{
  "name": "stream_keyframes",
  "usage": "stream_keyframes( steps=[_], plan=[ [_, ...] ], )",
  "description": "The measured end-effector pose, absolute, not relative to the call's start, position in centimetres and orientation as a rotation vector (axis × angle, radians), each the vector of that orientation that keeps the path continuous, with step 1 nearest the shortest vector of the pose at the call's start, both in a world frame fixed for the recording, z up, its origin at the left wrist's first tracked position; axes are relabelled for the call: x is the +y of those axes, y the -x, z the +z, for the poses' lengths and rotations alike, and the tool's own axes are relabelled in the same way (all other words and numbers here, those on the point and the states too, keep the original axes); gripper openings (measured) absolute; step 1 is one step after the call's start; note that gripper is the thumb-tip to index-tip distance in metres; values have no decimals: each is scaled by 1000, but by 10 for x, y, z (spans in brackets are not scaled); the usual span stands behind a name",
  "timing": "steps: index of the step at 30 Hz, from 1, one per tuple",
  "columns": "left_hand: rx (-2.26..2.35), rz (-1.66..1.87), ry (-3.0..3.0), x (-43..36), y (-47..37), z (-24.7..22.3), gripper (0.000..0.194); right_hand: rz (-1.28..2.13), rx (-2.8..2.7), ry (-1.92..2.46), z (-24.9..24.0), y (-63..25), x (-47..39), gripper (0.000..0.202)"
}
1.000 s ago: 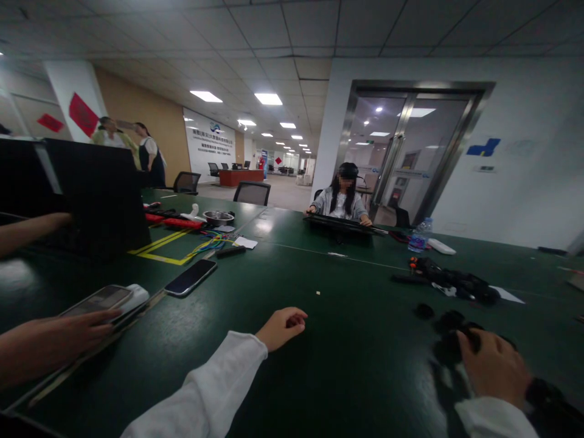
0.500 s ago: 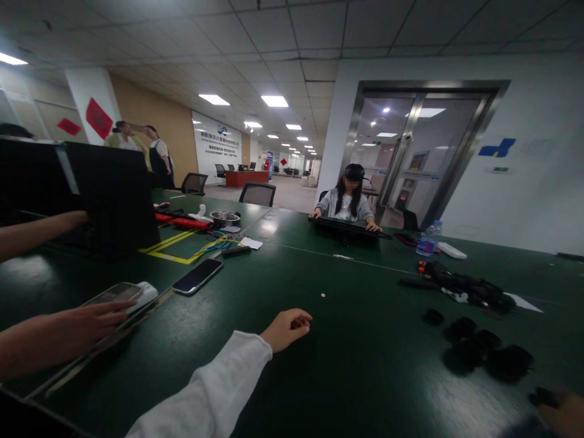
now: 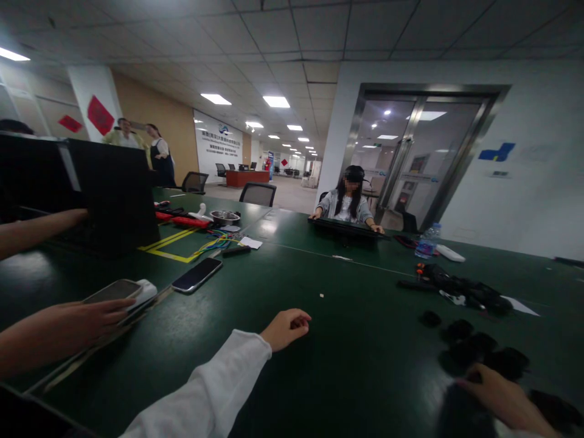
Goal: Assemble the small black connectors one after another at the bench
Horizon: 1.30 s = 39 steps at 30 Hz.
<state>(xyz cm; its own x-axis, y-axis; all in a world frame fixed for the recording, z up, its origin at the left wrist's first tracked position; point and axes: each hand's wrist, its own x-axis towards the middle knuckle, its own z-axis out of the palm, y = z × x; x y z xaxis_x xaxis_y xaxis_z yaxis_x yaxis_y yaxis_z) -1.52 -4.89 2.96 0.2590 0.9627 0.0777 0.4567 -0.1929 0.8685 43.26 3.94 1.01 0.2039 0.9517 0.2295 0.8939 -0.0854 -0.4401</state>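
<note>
My left hand point(image 3: 286, 330), in a white sleeve, rests on the dark green table near the middle. Its fingers are curled in with nothing visible in them. A small pale scrap point(image 3: 322, 295) lies a little beyond it. At the lower right my right hand point(image 3: 499, 389) is blurred, its fingers bent over a dark bluish thing point(image 3: 463, 410) that I cannot make out. Several black objects point(image 3: 479, 344) lie on the table just beyond this hand, and another dark one point(image 3: 554, 409) is to its right.
On the left, another person's hand point(image 3: 91, 322) rests on a phone-like device beside a phone point(image 3: 198, 275). Behind are a black monitor point(image 3: 112, 194), cables point(image 3: 212, 244) and a metal bowl point(image 3: 225, 218). A seated person point(image 3: 347, 201) faces me; a bottle point(image 3: 427, 240) stands right.
My right hand has come in from the lower right edge toward the left, with the dark bluish thing at its fingers. My left hand has hardly moved.
</note>
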Motion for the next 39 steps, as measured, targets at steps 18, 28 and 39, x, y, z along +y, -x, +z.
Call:
stream_keyframes(
  steps=[18, 28, 39],
  plan=[
    [1127, 1011, -2050, -54, -11, 26, 50, 1148, -1634, 1126, 29, -172, -37, 31],
    [1206, 1134, -1936, -51, -11, 21, 40, 1315, -1645, 1124, 27, -173, -39, 51],
    [1159, 1134, -1820, -48, -8, 17, 41, 1369, -1532, 1019, 27, -180, -34, 37]
  ],
)
